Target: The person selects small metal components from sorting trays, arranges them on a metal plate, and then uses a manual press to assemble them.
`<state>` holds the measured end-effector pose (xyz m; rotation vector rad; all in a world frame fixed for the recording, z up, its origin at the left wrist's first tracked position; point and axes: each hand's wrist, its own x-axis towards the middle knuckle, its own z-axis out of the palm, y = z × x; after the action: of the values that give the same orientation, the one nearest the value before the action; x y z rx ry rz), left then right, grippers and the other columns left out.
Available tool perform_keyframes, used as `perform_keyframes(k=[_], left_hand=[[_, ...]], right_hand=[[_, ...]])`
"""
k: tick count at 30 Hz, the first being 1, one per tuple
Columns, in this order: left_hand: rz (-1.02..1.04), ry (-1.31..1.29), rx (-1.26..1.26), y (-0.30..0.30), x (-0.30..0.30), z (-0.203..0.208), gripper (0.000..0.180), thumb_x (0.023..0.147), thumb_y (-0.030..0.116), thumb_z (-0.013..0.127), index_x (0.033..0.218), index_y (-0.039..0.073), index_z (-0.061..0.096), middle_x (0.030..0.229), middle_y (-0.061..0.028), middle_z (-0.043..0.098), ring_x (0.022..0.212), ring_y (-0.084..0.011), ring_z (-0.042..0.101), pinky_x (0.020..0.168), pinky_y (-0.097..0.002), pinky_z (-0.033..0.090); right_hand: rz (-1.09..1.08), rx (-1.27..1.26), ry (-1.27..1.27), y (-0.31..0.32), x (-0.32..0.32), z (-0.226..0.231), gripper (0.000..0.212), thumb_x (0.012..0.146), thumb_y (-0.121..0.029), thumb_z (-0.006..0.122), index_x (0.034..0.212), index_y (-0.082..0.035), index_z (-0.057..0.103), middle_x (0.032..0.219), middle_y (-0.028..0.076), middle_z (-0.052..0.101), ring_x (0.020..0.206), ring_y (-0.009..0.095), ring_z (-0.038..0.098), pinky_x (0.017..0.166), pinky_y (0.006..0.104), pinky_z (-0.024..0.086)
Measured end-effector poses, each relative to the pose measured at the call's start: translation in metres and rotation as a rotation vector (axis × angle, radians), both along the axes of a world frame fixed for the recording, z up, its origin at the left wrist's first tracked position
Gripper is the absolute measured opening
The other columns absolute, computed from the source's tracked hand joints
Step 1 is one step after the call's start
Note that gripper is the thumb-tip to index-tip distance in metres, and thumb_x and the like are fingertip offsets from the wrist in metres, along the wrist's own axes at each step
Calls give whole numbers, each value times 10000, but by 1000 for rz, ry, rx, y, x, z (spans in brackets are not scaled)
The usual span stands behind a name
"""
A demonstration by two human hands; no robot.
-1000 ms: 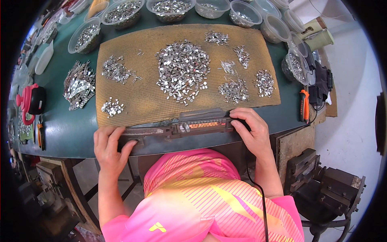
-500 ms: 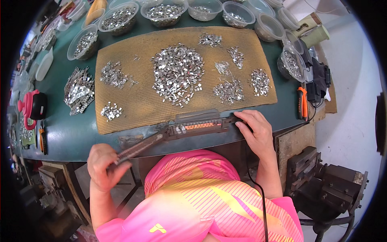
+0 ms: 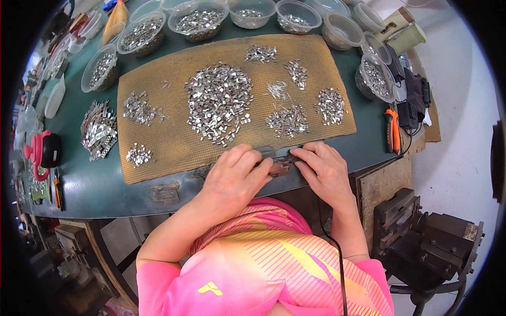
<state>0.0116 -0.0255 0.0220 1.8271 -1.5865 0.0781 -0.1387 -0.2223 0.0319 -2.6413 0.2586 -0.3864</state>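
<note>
Both hands are at a dark, narrow metal hinged jig [image 3: 281, 167] at the table's front edge. My left hand [image 3: 234, 176] lies over its left part with curled fingers pressed on it, hiding most of it. My right hand [image 3: 322, 169] grips the jig's right end between thumb and fingers. Between the hands a short stretch of metal with a reddish-brown patch shows. Just beyond lies a tan textured mat [image 3: 168, 113] with a big heap of small shiny metal pieces [image 3: 219, 102] in its middle. Smaller piles lie around it, one of them thin pieces [image 3: 287, 121].
Clear plastic bowls [image 3: 197, 21] of metal bits line the far side. At right are orange-handled pliers [image 3: 391, 131], dark adapters with cables and a heavy vise-like machine [image 3: 435, 237]. A pink-and-black pot [image 3: 45, 150] and a stack of metal strips [image 3: 99, 129] stand left.
My left hand has swung the jig's long arm from the lower left inward, and now covers the jig's row of copper-coloured pieces. My right hand stays at the right end. The view has shifted slightly.
</note>
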Motion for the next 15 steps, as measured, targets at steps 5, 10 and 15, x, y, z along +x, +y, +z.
perform_keyframes(k=[5, 10, 15], left_hand=[[66, -38, -4, 26, 13, 8, 477, 743, 155, 851, 1184, 41, 709, 991, -92, 617, 938, -311, 608, 802, -425, 527], [297, -60, 81, 63, 20, 0, 489, 736, 189, 865, 1185, 49, 733, 940, -77, 622, 836, -280, 586, 709, -392, 514], [274, -35, 38, 70, 14, -8, 456, 725, 186, 870, 1136, 50, 726, 982, -80, 645, 843, -285, 605, 701, -388, 517]], right_hand=[[98, 59, -68, -10, -2, 0, 230, 850, -80, 768, 1075, -61, 721, 905, 82, 686, 833, 289, 684, 740, 381, 531], [182, 276, -88, 4, 7, 7, 215, 865, -87, 788, 1055, -49, 693, 861, 105, 696, 700, 243, 680, 607, 330, 513], [201, 470, 114, -6, 2, 10, 296, 873, -116, 787, 1130, -50, 656, 851, 91, 697, 719, 231, 690, 651, 333, 526]])
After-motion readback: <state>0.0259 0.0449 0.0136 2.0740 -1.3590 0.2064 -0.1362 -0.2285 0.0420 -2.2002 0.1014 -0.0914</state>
